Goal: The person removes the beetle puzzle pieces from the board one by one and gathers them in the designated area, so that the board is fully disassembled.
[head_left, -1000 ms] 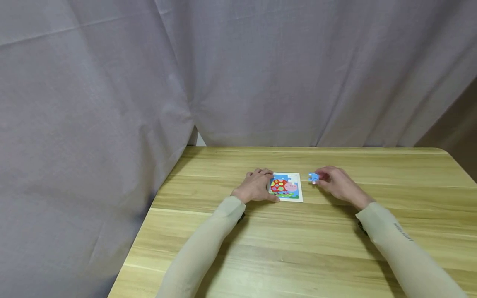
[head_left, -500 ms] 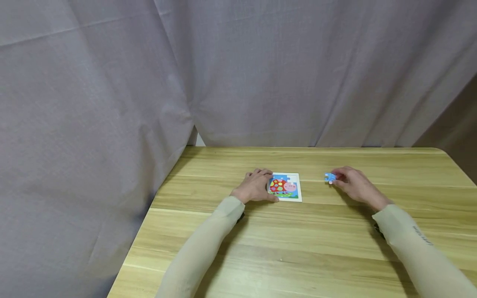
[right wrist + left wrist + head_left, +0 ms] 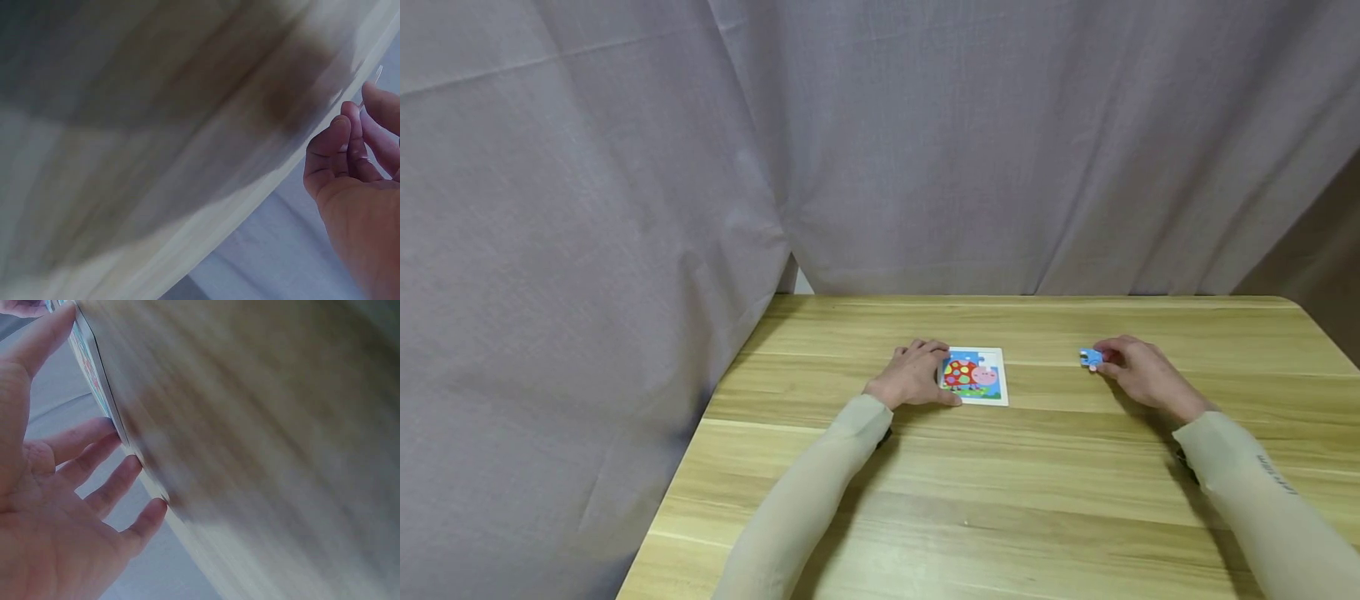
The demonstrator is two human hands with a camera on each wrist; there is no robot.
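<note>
A small square jigsaw puzzle in a white frame lies on the table, picturing a red spotted body and a pink face. A white gap shows in its upper right part. My left hand spans the frame's left end, its spread, nearly straight fingers and thumb touching the edges, as the left wrist view also shows. To the right, my right hand pinches a blue puzzle piece between thumb and fingertips. In the right wrist view only a thin pale edge of the piece shows past the thumb.
The wooden table extends around both hands, its back edge close behind the puzzle. A grey curtain hangs behind the table and along its left side.
My right hand has moved to the right, away from the puzzle, carrying the blue piece. My left hand and the puzzle have stayed in place.
</note>
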